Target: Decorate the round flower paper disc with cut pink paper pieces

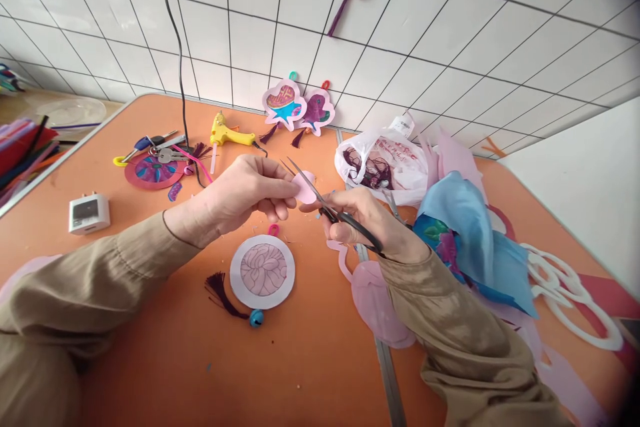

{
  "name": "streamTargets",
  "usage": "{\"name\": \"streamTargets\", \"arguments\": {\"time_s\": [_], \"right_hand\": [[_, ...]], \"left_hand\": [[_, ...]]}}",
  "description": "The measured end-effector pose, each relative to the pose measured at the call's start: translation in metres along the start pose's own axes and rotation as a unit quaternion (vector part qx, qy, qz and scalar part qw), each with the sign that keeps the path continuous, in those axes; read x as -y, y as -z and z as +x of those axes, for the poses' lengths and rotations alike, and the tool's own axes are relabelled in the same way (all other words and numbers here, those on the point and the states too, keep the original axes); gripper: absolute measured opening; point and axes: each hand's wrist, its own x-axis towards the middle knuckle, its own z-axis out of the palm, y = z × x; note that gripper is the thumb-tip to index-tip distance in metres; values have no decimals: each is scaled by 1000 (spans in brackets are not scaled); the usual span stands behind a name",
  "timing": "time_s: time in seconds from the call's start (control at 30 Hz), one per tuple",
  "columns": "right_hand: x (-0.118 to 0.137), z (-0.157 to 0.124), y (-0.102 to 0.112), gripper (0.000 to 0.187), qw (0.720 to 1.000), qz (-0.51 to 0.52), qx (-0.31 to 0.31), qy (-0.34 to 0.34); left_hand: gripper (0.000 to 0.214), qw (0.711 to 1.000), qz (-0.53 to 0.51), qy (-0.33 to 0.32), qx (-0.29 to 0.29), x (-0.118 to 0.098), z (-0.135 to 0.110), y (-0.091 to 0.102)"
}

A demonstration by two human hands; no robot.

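My left hand (245,193) pinches a small pink cut-out piece (304,188) above the orange table (165,360). My right hand (373,223) grips black-handled scissors (327,207), their blades open and crossing the pink piece. Below the hands lies a round white-rimmed disc with a pink flower drawing (263,271), with a dark tassel (220,290) and a small blue bell (256,318) attached. A pink paper offcut (377,303) hangs under my right wrist.
A yellow glue gun (227,135), keys (150,145), a round red-rimmed ornament (153,171), a white charger (89,212), two heart-shaped ornaments (297,107), a white plastic bag (387,163), blue fabric (470,233) and white paper rings (575,293) lie around. The tiled wall stands behind.
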Motion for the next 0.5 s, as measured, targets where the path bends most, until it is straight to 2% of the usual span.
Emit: {"name": "streamTargets", "arguments": {"time_s": [0.33,0.5], "right_hand": [[3,0,0,71,1000,-19,11,12],[-4,1,0,74,1000,-10,-1,3]], "left_hand": [[7,1000,-3,-6,9,2,1,2],[7,1000,-1,-12,7,3,1,4]]}}
